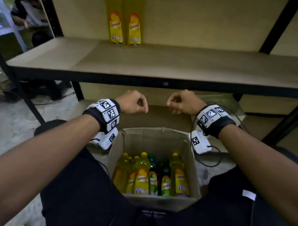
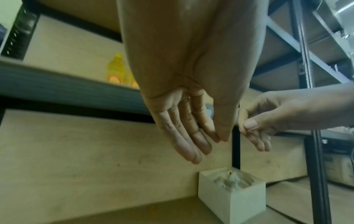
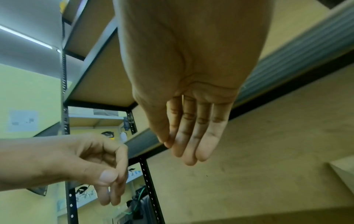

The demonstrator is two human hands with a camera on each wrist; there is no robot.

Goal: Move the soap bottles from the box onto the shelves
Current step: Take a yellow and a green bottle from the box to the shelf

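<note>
An open cardboard box (image 1: pixel 161 142) stands on the floor between my knees. It holds several yellow soap bottles (image 1: pixel 142 173) and dark green ones (image 1: pixel 165 179), all upright. Two yellow bottles (image 1: pixel 125 24) stand side by side at the back of the wooden shelf (image 1: pixel 149 64); the left wrist view shows them too (image 2: pixel 116 69). My left hand (image 1: pixel 141 106) (image 2: pixel 210 145) and right hand (image 1: pixel 172 106) (image 3: pixel 182 150) hang over the far side of the box, just below the shelf's front edge. Both hold nothing, and their fingers droop loosely.
Black steel uprights (image 1: pixel 51 8) frame the shelving at left and right. Another person (image 1: pixel 27 10) crouches beyond the left upright. A small white box (image 2: pixel 231 195) sits on the lower shelf board. A black cable (image 1: pixel 210 159) trails from my right wrist.
</note>
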